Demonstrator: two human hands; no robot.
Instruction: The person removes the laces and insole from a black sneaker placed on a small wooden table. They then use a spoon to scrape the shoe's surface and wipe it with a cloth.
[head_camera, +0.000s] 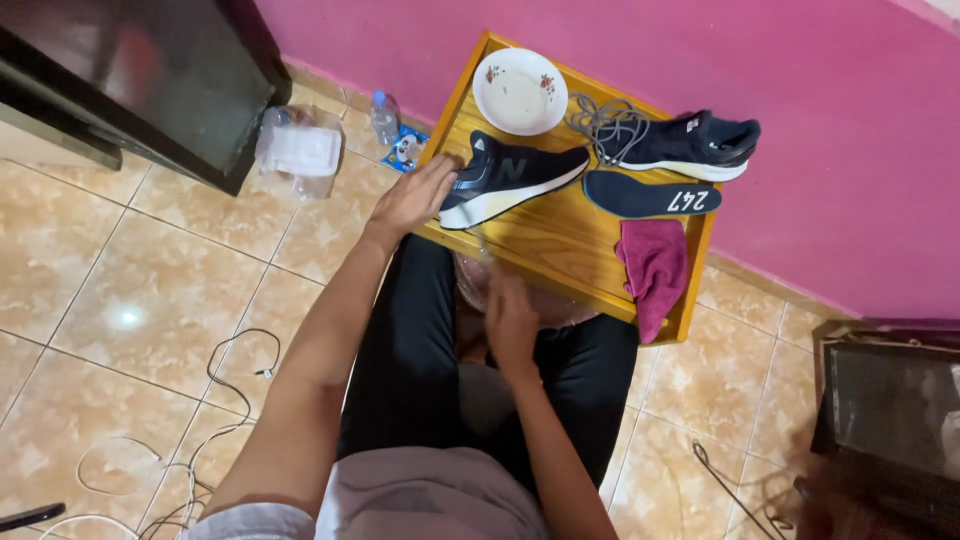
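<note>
Dark sneaker (510, 178) lies on the wooden tray (560, 245), long axis running right from the left hand (415, 195), whose loosely spread fingers rest on its heel; right hand (510, 322) blurred, farther, grip unclear.

The left hand (415, 195) rests on the heel of a dark sneaker (512, 178) on the wooden tray (560, 250). The right hand (510, 322), blurred, hovers at the tray's near edge.
</note>
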